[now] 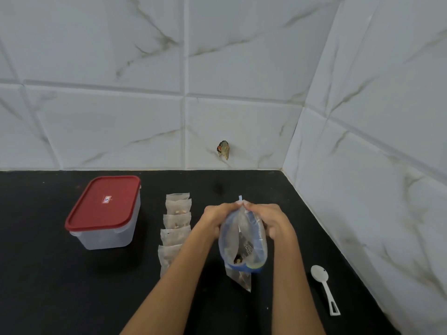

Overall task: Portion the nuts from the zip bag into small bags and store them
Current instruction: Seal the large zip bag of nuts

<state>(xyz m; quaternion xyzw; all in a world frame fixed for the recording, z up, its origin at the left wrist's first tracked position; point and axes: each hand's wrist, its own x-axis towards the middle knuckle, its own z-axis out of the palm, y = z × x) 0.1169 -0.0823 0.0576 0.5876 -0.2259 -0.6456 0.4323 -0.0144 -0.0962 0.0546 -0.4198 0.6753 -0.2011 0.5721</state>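
Both hands pinch the top of the zip bag [243, 240], centre of frame, slightly right: left hand [216, 220] on the left of the mouth, right hand [271, 221] on the right, fingertips nearly meeting at the zip strip. Bag hangs upright, long axis running top to bottom in frame, mouth at the far end by the fingers, base toward the camera. Few nuts [238, 261] left, pooled at the base. My read: portioning is nearly done and the hands are either closing the zip or opening it for a last scoop; can't tell which. One small bag [242, 279] lies just below the zip bag's base, partly under it. Row of filled small bags [175, 228] runs up the frame left of the left hand, so the left hand is nearer for storing them. Box [104, 213], red lid on, sits further left, well apart from the hands. Spoon [324, 286] lies lower right on the worktop [48, 286], nearer the right hand, bowl at the far end, handle toward the camera.
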